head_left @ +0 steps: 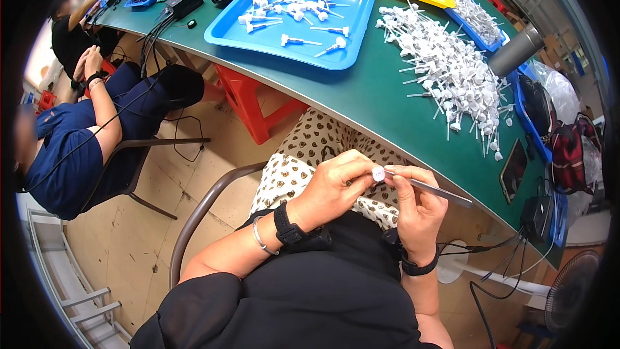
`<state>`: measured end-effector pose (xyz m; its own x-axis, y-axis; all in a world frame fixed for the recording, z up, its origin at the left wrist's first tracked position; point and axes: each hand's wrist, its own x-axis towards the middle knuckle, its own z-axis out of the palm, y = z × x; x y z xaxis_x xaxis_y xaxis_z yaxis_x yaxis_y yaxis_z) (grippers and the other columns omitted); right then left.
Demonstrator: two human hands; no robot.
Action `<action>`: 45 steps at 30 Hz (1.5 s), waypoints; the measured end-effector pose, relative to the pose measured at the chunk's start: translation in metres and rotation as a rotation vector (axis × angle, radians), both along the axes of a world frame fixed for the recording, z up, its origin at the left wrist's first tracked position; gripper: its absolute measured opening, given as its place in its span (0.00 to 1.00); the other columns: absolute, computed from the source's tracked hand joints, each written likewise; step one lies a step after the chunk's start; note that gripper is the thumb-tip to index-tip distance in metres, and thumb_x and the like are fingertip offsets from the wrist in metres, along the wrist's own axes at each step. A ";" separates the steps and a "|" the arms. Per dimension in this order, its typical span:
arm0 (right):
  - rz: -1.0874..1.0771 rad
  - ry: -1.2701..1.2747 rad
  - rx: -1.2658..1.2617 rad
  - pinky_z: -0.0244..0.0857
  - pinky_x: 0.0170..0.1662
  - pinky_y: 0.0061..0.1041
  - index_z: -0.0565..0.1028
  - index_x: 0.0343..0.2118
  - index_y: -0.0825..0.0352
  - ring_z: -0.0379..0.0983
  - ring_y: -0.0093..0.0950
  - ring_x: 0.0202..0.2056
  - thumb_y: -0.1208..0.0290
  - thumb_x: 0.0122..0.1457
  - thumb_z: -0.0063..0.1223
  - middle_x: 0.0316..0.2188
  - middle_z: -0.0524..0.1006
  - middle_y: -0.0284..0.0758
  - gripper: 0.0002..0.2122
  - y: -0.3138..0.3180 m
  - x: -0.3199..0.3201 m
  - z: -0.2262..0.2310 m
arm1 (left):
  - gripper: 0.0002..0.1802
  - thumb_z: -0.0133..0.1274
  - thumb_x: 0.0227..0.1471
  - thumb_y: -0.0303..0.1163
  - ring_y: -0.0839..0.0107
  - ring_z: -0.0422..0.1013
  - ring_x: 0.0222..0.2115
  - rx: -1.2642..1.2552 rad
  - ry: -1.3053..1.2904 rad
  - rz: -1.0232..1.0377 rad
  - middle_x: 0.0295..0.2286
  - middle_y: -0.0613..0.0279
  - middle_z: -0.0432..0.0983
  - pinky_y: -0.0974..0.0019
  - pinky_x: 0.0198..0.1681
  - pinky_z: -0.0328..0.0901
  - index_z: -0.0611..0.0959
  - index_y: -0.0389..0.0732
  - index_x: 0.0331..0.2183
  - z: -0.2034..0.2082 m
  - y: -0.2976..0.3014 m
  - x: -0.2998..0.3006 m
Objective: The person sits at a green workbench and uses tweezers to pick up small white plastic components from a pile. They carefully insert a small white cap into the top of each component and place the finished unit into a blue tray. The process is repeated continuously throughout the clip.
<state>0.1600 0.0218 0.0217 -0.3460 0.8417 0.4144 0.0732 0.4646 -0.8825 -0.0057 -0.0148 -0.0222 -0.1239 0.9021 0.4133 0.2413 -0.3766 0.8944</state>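
Note:
Above my lap, at the table's near edge, I hold a small white plastic piece (378,173) with a round head. My left hand (337,184) pinches it between thumb and fingers. A slim, flat metal tool (442,192), possibly a knife, is gripped in my right hand (418,210). Its inner end meets or nearly meets the white piece; the exact contact is hidden by my fingertips. Similar white pieces with thin stems lie spread in a blue tray (226,35) ahead. A large loose pile of white stemmed pieces (452,77) covers the green table to the right.
Yellow trays (445,0) and a smaller blue tray hold more white pieces. A grey cylinder (516,50) and a phone (514,171) rest on the green table (349,94). A red stool (252,106) stands underneath. One seated person (71,148) is at left, another beyond.

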 end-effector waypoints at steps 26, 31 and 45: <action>0.008 -0.021 -0.012 0.72 0.40 0.21 0.80 0.40 0.74 0.79 0.24 0.36 0.81 0.62 0.59 0.36 0.82 0.38 0.05 0.000 0.002 0.004 | 0.08 0.60 0.54 0.18 0.73 0.76 0.28 0.017 0.000 -0.022 0.31 0.59 0.79 0.71 0.29 0.70 0.85 0.35 0.39 -0.002 0.000 0.000; 0.004 0.003 -0.046 0.73 0.40 0.21 0.80 0.40 0.75 0.79 0.24 0.35 0.81 0.62 0.59 0.36 0.82 0.38 0.05 0.000 0.002 0.004 | 0.08 0.60 0.54 0.18 0.73 0.77 0.28 0.020 0.007 -0.015 0.31 0.59 0.78 0.71 0.28 0.70 0.85 0.35 0.38 -0.003 0.000 0.000; 0.006 -0.035 0.050 0.71 0.37 0.21 0.80 0.38 0.73 0.78 0.24 0.33 0.81 0.61 0.59 0.35 0.82 0.38 0.04 0.002 0.002 -0.001 | 0.08 0.58 0.56 0.19 0.73 0.79 0.29 -0.007 -0.022 -0.062 0.31 0.59 0.79 0.71 0.30 0.72 0.85 0.34 0.40 -0.004 0.000 0.000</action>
